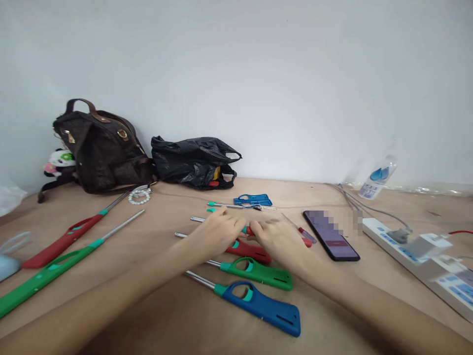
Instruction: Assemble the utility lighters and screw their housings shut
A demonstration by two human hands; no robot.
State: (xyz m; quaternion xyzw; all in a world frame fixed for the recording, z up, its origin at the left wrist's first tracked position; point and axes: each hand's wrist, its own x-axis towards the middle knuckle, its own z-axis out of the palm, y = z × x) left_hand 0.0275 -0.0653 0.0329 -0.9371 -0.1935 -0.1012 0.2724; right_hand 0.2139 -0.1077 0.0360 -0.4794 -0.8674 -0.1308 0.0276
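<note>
My left hand (221,229) is closed over the metal tube side of a red long-necked lighter (307,242). My right hand (278,237) is closed round its red handle, which shows past the palm. Both hands meet near the teal collar, and the fingertips partly hide it. Just below lies a second red lighter (254,251), followed by a green lighter (262,274) and a blue lighter (266,308). Beyond my hands are a blue lighter shell (254,199), a loose metal tube with a teal end (226,204) and small inner parts (268,208). A screwdriver (307,235) lies right of my right hand.
To the left are another red lighter (66,239) and a long green lighter (51,271), with a bead bracelet (139,195) behind. A dark backpack (105,153) and black plastic bag (188,162) stand by the wall. On the right are a phone (332,239), power strip (391,246) and bottle (377,177).
</note>
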